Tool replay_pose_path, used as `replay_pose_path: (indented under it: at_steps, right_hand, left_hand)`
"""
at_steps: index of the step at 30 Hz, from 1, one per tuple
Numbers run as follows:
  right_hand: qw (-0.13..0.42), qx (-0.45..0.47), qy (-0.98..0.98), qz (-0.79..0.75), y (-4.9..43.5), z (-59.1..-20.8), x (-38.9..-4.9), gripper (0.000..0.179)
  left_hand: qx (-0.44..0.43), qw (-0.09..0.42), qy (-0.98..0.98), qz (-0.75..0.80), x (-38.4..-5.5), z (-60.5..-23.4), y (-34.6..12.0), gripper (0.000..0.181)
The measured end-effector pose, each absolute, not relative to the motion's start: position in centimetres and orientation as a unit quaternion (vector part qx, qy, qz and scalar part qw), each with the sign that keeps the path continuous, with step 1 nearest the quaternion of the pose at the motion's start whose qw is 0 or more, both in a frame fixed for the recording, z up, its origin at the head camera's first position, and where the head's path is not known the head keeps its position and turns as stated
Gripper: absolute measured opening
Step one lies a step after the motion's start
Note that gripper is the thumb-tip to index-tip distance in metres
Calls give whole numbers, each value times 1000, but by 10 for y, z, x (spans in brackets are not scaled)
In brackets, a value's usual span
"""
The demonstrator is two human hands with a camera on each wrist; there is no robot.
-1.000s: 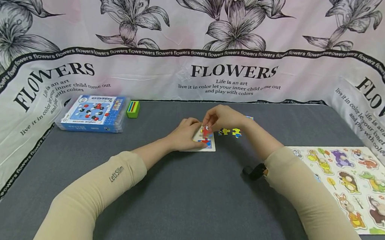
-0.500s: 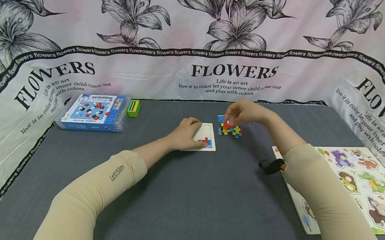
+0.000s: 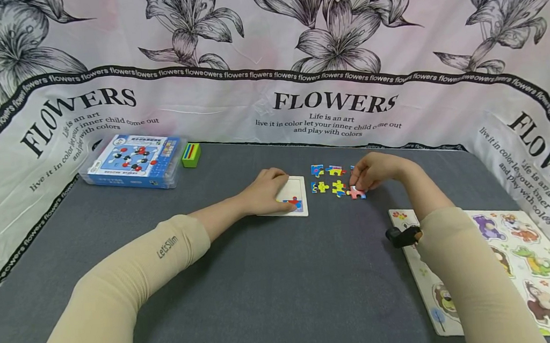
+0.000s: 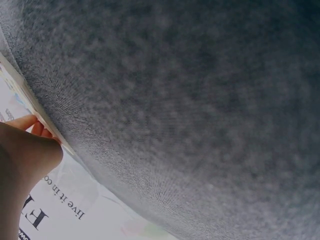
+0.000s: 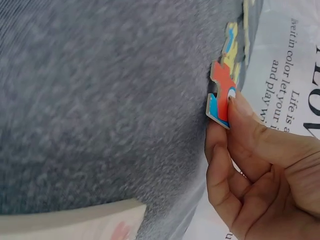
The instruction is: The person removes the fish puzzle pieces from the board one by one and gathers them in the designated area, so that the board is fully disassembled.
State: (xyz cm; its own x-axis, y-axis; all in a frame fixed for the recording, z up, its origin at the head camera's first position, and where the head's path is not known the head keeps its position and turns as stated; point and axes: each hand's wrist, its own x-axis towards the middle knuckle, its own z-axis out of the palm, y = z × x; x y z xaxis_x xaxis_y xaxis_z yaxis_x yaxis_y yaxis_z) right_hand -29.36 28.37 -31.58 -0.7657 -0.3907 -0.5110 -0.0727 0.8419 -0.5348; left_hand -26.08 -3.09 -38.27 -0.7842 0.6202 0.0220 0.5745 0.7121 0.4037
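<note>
My left hand lies over the left part of a small white puzzle tray, holding it at the table. Its thumb is on a red-and-blue puzzle piece set in the tray's near right corner. Part of the tray is hidden beneath that hand. To the right, my right hand pinches a red jigsaw piece with blue edges and a white spot between thumb and forefinger. In the right wrist view this piece is tilted, low over the cloth, next to a yellow-and-blue piece.
Other loose pieces lie between the hands, among them a yellow-and-red one and a blue one. A blue boxed molecule set and a green block stand back left. An animal puzzle board lies right, partly under the right forearm.
My right hand has carried the red piece from over the tray rightward to the end of the near row of loose pieces. My left hand has stayed in place.
</note>
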Motion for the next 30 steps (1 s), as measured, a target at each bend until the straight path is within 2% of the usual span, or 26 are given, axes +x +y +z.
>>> replay_pose_path:
  at_steps: [11,19,30]
  right_hand:
    - [312,-112,911,-247,291,-317,-296,18]
    - [309,-101,914,-243,292,-317,-294,20]
    - [244,-109,935,-234,280,-312,-294,22]
  left_hand:
    - [321,58,925,194,-260,-383,-31,83]
    - [322,58,925,191,-260,-382,-31,84]
    - [319,61,925,196,-261,-382,-31,83]
